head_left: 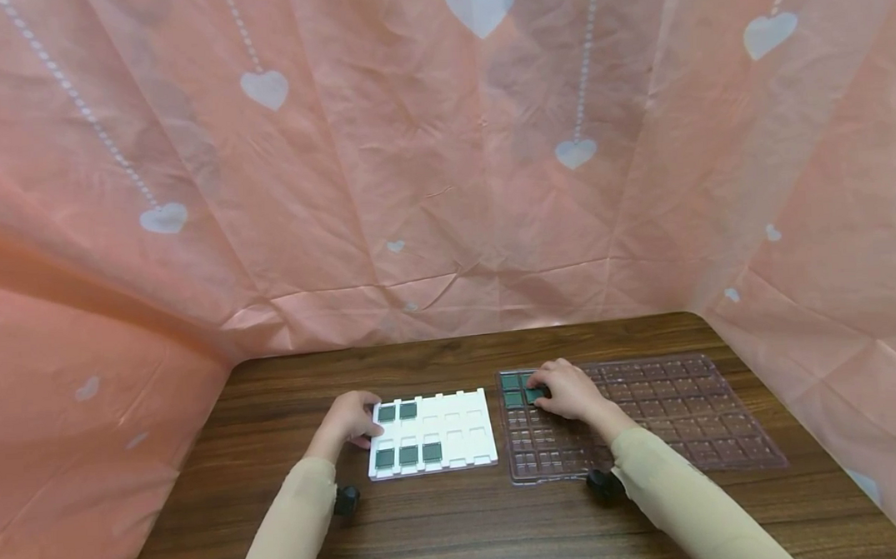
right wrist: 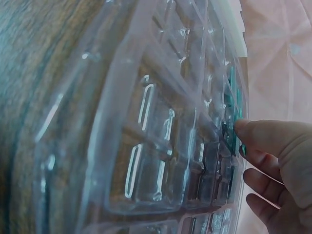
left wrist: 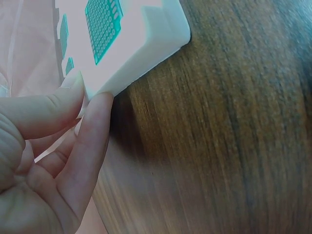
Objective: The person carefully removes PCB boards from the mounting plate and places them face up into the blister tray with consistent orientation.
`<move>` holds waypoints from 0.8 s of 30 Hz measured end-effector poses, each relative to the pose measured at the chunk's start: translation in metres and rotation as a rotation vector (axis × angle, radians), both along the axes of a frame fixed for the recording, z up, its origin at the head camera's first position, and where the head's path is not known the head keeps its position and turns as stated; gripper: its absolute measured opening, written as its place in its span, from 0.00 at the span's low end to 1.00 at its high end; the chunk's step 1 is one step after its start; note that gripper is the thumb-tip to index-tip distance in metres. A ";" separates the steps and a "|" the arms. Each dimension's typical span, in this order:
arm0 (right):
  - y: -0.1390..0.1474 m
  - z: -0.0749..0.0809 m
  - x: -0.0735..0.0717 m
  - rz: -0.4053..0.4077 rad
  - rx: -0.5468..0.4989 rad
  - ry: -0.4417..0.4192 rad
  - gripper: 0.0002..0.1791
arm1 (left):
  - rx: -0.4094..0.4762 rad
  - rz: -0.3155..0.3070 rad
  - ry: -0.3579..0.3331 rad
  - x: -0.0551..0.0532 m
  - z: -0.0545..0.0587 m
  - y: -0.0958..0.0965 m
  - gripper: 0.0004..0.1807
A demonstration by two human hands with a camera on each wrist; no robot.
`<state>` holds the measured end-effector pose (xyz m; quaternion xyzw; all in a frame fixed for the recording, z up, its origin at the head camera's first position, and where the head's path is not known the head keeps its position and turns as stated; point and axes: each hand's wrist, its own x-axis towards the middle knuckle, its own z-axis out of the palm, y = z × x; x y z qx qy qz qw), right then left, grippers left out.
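My left hand (head_left: pixel 349 419) holds the left edge of a white tray (head_left: pixel 457 402), its thumb and a fingertip against the corner in the left wrist view. Small green circuit boards sit in the tray: two in the far row and three in the near row, one of them a near-row board (head_left: pixel 432 452). To the right lies a clear plastic blister tray (head_left: pixel 528 479). Over its far left corner, my right hand (head_left: pixel 569 391) pinches a green circuit board (head_left: pixel 533 395) between thumb and fingers. More green boards (head_left: pixel 510 383) lie in pockets beside that hand, which partly hides them.
Both trays rest on a dark wood-grain table (head_left: pixel 458 521), with a narrow gap between them. Pink curtains (head_left: pixel 429 188) with white hearts stand behind the table and at both sides. A black wrist device (head_left: pixel 347 500) is under the left sleeve, another (head_left: pixel 604 483) under the right.
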<state>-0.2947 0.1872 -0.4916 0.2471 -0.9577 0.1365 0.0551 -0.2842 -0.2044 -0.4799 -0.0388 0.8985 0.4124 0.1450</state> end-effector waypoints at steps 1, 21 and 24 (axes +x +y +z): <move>0.000 0.000 0.000 0.000 0.000 -0.002 0.12 | 0.001 -0.001 0.000 0.000 0.000 0.000 0.33; 0.003 0.003 0.004 0.000 -0.035 0.049 0.11 | 0.003 -0.003 0.001 0.000 0.000 0.000 0.33; 0.006 0.004 0.005 0.013 -0.062 0.104 0.09 | 0.002 -0.003 0.001 0.000 0.001 0.000 0.32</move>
